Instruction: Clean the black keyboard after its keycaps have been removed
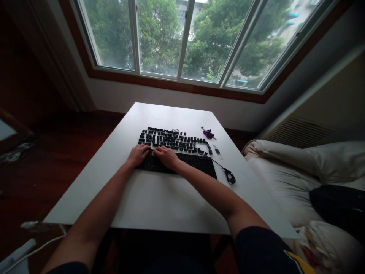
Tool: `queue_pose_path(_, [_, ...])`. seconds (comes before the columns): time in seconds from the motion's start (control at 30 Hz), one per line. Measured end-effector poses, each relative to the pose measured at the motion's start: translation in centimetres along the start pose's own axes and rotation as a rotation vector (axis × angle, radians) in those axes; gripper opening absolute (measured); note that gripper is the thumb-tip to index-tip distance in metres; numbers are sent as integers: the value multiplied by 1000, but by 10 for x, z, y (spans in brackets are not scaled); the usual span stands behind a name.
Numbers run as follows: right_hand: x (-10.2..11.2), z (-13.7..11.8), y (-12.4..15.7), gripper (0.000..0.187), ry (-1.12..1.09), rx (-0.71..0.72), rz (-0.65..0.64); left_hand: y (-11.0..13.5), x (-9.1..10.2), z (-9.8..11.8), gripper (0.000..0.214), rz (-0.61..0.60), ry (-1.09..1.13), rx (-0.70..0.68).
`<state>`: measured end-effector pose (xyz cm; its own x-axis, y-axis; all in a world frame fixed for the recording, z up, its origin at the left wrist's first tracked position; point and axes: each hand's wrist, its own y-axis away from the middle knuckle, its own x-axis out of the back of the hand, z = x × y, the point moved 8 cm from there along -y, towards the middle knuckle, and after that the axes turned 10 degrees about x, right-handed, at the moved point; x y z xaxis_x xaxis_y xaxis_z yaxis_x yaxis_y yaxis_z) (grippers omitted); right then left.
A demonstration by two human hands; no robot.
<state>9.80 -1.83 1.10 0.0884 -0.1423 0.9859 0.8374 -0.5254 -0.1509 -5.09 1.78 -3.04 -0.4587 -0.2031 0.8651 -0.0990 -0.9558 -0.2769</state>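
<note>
A black keyboard [196, 163] lies on the white table, its surface dark and most keys seemingly off. Over its left part, at the upper edge, my left hand [138, 154] rests with the fingers bent together. Close beside it, my right hand [165, 155] has its thumb and fingers drawn in over the keyboard. What either hand pinches is too small and dark to make out. Just behind the keyboard, many loose black keycaps [171, 140] stand in uneven rows.
A bundled black cable [229, 176] lies right of the keyboard. Farther back are a purple item [208, 133] and a small wire tool [217, 150]. The white table [168, 205] narrows toward the window [182, 42]. A pale sofa [273, 175] stands at the right.
</note>
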Motion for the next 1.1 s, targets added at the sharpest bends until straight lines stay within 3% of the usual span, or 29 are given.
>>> queue_pose_path(0.13, [10, 29, 36, 28, -21, -23, -64, 0, 0, 0, 31, -19, 26, 2])
queue_pose_path(0.4, [26, 101, 148, 33, -116, -118, -136, 0, -2, -4, 33, -40, 53, 20])
queue_pose_path(0.53, [34, 122, 175, 31, -140, -157, -160, 0, -2, -3, 34, -44, 57, 9])
queue_pose_path(0.67, [38, 121, 163, 28, -134, -189, -167, 1, -1, -3, 34, -37, 69, 2])
queue_pose_path(0.8, [42, 91, 120, 30, -141, -205, -44, 1, 0, -2, 34, -43, 85, 4])
queue_pose_path(0.93, [29, 61, 76, 30, -169, -196, -19, 2, 0, -1, 35, -52, 85, 7])
queue_pose_path(1.1, [14, 73, 64, 23, -148, -266, -128, 2, 2, 1, 35, -41, 82, 7])
